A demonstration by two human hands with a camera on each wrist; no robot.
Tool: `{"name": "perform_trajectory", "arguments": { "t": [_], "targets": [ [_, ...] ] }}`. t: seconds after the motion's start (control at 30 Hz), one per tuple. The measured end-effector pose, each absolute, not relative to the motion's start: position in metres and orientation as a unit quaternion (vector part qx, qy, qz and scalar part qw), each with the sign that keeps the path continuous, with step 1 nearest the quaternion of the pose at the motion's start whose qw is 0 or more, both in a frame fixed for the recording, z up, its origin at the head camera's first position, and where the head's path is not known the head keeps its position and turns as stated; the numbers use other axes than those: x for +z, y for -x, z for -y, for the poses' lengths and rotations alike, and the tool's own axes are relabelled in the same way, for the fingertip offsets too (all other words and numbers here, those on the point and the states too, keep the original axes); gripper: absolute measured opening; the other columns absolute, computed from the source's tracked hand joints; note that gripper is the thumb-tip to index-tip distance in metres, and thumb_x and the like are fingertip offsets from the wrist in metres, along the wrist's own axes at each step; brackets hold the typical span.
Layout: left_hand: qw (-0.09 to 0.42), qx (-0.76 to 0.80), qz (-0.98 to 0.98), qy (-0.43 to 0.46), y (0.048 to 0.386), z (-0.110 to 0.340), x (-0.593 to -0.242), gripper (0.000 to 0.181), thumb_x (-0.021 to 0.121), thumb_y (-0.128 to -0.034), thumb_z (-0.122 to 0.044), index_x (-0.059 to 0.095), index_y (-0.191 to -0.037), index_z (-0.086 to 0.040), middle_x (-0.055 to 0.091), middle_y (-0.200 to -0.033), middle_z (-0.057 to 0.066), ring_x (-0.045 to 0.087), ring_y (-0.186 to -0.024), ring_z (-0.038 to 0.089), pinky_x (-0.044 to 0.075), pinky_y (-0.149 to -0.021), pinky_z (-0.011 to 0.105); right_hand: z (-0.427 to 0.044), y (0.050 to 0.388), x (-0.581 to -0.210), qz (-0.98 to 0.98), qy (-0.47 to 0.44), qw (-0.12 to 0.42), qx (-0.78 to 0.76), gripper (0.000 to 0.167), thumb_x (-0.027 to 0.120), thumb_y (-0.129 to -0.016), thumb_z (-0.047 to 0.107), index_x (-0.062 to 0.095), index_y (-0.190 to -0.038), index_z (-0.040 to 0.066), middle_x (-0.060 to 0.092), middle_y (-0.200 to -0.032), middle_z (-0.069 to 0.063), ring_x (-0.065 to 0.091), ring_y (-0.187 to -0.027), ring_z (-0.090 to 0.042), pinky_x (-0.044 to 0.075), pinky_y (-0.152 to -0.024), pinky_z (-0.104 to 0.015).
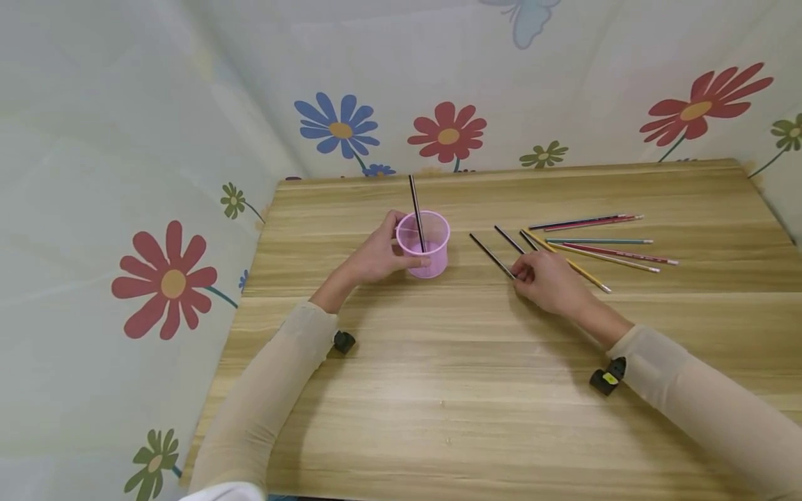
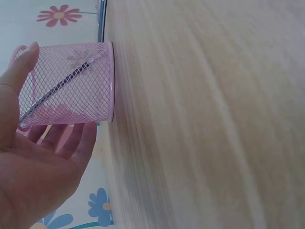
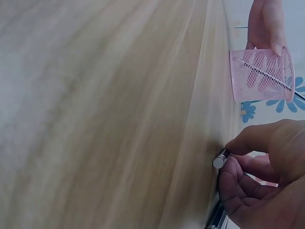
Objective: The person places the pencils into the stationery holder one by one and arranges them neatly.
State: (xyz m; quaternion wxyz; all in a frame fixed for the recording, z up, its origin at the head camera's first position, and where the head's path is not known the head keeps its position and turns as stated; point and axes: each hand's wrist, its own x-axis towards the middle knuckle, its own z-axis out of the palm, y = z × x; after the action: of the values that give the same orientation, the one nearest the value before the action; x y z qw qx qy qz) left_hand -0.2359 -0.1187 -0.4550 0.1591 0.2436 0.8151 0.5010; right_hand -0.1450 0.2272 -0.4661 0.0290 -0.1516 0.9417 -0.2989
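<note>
Left hand [image 1: 379, 255] grips the pink cup [image 2: 95, 102], one pencil [image 1: 416, 212] inside; right hand [image 1: 551, 282] pinches another pencil [image 1: 491, 256]; loose pencils [image 1: 599, 241] remain, count unclear.

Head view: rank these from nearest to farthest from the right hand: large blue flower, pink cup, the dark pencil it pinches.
1. Dark pencil: touching, in the right hand.
2. Pink cup: to its left, gripped by the left hand.
3. Large blue flower: farther left, on the back wall.
</note>
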Motion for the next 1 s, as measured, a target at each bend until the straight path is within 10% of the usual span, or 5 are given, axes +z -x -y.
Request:
{"name": "perform_trajectory", "arguments": {
  "t": [0.7, 1.0],
  "targets": [
    [0.162, 0.503, -0.815, -0.237, 0.235, 0.119, -0.455, 0.080, 0.092, -0.0855, -0.023, 0.038, -0.142, -0.008, 0.050, -0.142, 0.009, 0.052, -0.137, 0.028, 0.054, -0.108, 0.041, -0.221, 0.143, -0.465, -0.951, 0.142, 0.020, -0.275, 0.007, 0.075, -0.087, 0.007, 0.072, -0.090, 0.002, 0.069, -0.081, -0.006, 0.064, -0.075, -0.021, 0.052, -0.069, -0.038],
    [0.156, 0.499, -0.818, -0.240, 0.235, 0.119, -0.456, 0.080, 0.093, -0.0851, -0.024, 0.039, -0.141, -0.008, 0.051, -0.142, 0.007, 0.053, -0.137, 0.029, 0.054, -0.108, 0.041, -0.238, 0.148, -0.456, -0.918, 0.129, 0.133, -0.351, 0.013, 0.079, -0.096, 0.016, 0.075, -0.098, 0.003, 0.071, -0.086, -0.004, 0.063, -0.075, -0.017, 0.052, -0.065, -0.031]
  ]
}}
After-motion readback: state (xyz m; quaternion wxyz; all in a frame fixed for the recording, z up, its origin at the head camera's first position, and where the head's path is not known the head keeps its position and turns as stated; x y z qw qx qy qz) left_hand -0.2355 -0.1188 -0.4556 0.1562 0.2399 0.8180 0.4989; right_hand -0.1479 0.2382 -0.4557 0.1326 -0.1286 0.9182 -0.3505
